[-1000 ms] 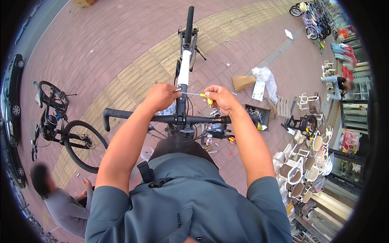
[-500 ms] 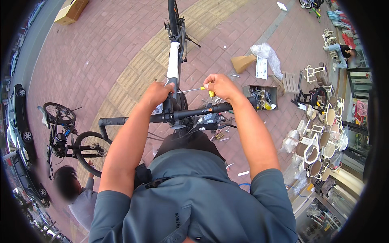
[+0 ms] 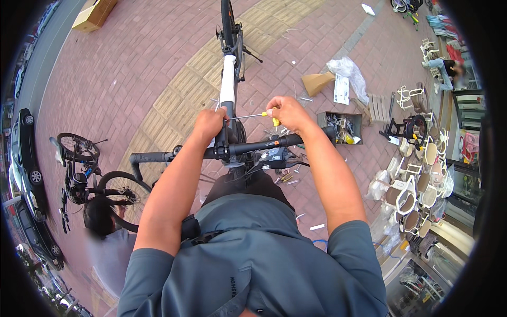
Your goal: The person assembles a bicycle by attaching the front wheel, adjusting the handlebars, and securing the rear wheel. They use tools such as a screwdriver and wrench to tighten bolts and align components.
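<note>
A bicycle (image 3: pixel 228 79) stands in front of me, its top tube wrapped in white and its dark handlebar (image 3: pixel 264 143) running crosswise below my hands. My right hand (image 3: pixel 290 113) is closed around the yellow handle of a screwdriver (image 3: pixel 248 117). The thin shaft points left, and its tip reaches the frame just beyond the handlebar. At that tip my left hand (image 3: pixel 210 123) is closed, fingers pressed against the side of the frame. Whatever small thing its fingers may pinch is hidden. Brake levers and cables (image 3: pixel 277 156) hang by the handlebar's right half.
A tool box (image 3: pixel 359 121) with loose tools sits on the paving to the right, near brown cardboard (image 3: pixel 317 83) and clear plastic wrap (image 3: pixel 353 76). Child seats (image 3: pixel 406 195) are piled farther right. At left, a person (image 3: pixel 108 248) crouches by another bicycle (image 3: pixel 79 179).
The crouching person at lower left has leaned up and right, closer to the other bicycle's wheel. My hands and the screwdriver have barely moved.
</note>
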